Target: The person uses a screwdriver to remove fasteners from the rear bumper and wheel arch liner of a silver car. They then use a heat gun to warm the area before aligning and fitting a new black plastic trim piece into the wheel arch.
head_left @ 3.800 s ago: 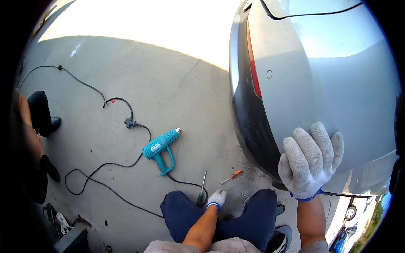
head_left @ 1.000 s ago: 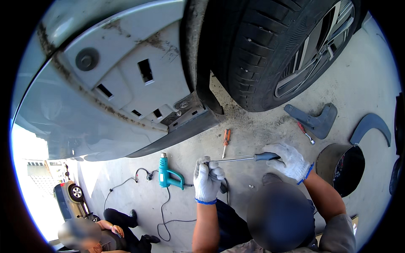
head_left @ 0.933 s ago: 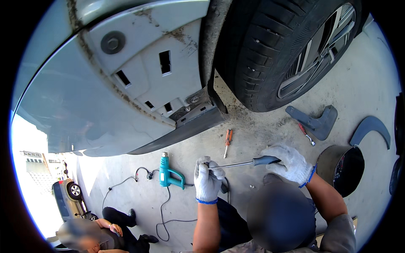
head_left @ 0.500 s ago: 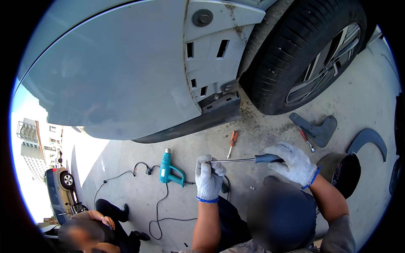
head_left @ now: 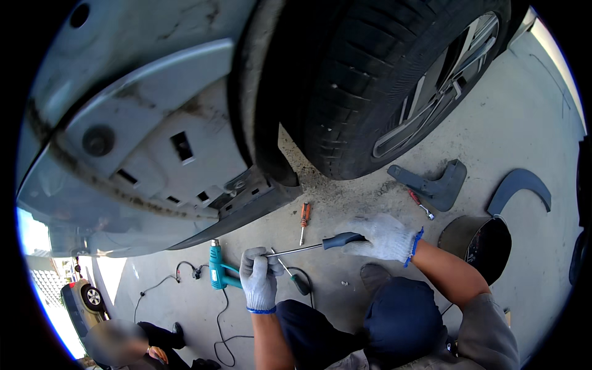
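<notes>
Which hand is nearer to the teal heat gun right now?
Left. The left hand, at the tip of the held screwdriver, is just right of the heat gun in the picture; the right hand, at the handle, is much farther right.

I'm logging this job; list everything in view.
Car body: 1, grey, upper left
Wheel: 1, black, top
Parked vehicle: 1, tan, left
Co-worker: 1, dark clothing, lower left
Heat gun: 1, teal, left
Cord: count unclear, black, left
Screwdriver: 1, orange, centre
Second screwdriver: 1, green, centre
Likely ratchet: 1, red, right
Angled panel: 1, grey, right
Curved strip: 1, grey, right
Bucket-like container: 1, dark, right
Held tool: 1, dark handle, centre
Left hand: 1, white-gloved, on shaft
Right hand: 1, white-gloved, on handle
Legs: 2, navy, bottom
</notes>
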A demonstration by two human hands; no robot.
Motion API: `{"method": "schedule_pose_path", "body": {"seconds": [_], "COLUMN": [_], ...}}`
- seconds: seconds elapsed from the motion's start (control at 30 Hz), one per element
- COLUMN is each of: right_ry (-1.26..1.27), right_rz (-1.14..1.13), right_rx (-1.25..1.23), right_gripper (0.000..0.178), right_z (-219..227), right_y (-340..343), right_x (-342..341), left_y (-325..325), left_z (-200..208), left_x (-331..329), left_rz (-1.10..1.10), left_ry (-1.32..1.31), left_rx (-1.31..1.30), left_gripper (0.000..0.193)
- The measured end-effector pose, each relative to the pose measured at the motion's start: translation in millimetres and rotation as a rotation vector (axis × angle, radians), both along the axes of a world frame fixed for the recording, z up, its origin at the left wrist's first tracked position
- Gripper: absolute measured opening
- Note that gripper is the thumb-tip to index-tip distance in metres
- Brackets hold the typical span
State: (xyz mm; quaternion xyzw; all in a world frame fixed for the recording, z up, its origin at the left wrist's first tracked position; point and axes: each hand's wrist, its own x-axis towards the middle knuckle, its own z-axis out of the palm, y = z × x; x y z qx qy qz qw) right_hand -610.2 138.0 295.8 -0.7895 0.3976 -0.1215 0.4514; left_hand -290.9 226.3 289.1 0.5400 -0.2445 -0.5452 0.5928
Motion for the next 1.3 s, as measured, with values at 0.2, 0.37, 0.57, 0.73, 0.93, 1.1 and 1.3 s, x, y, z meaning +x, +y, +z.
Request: {"method": "schedule_pose_path", "body": {"seconds": [0.2, 0.37, 0.57, 0.73, 0.93, 1.1, 1.3], "right_ry": [-0.428, -0.354, -0.670, -0.311, -0.104, -0.122, 0.139], "right_rz": [-0.061, -0.311, -0.227, -0.159, -0.413, -0.540, -0.662], "right_rx": [0.315, 1.004, 0.660, 0.194, 0.225, 0.175, 0.110], "right_gripper": [0.031, 0.036, 0.036, 0.035, 0.039, 0.037, 0.035], "right_z": [-94.7, -114.6, -101.8, -64.8, -8.8, 22.5, 90.6], "right_y": [-14.6, 1.3, 13.5, 13.3, 73.8, 100.8, 135.5], "right_x": [12.3, 17.2, 32.1, 13.4, -12.4, -17.5, -28.3], "left_y": [-30.4, -36.6, -77.2, -95.2, -100.0, -99.9, -104.4], "left_z": [20.4, 47.3, 57.4, 71.5, 117.6, 213.1, 226.8], "left_x": [-21.8, -77.3, -57.0, -41.1, -25.1, 45.2, 18.8], "left_rz": [-0.037, -0.424, -0.597, -0.852, -0.900, -0.812, -0.772], "left_ry": [-0.401, -0.775, -0.929, -0.816, -0.935, -1.153, -1.366], "left_rx": [0.039, -0.111, -0.370, -0.620, -1.066, -1.377, -1.412], "left_gripper": [0.003, 0.010, 0.015, 0.015, 0.054, 0.034, 0.020]}}
